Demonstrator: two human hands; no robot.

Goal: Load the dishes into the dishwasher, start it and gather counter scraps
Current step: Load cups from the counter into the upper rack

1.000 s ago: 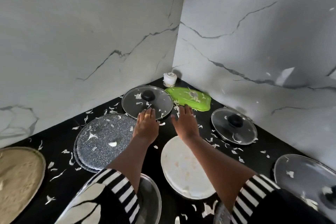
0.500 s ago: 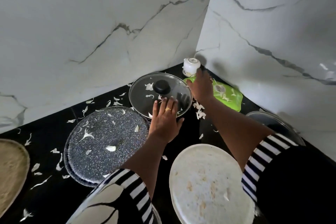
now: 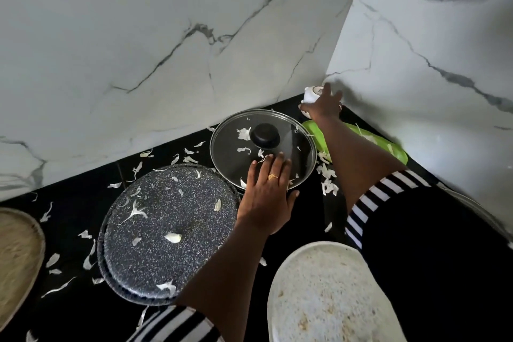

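our left hand (image 3: pixel 266 198) lies flat with straight fingers, the fingertips resting on the near rim of a glass lid (image 3: pixel 233 153) with a black knob (image 3: pixel 265 136). our right hand (image 3: pixel 324 107) reaches into the corner and touches a small white cup (image 3: pixel 310 96). its fingers look spread, but we cannot tell whether it grips the cup. under the right forearm lies a green tray (image 3: pixel 395 151). pale shredded scraps (image 3: pixel 329 183) sit between the two arms and lie scattered over the black counter (image 3: pixel 77 211). left of the left hand sits a speckled dark plate (image 3: pixel 169 230), scraps on it too. nearer us, between the arms, is a soiled white oval plate (image 3: pixel 327 294). far to the left is a beige plate (image 3: pixel 16 253).
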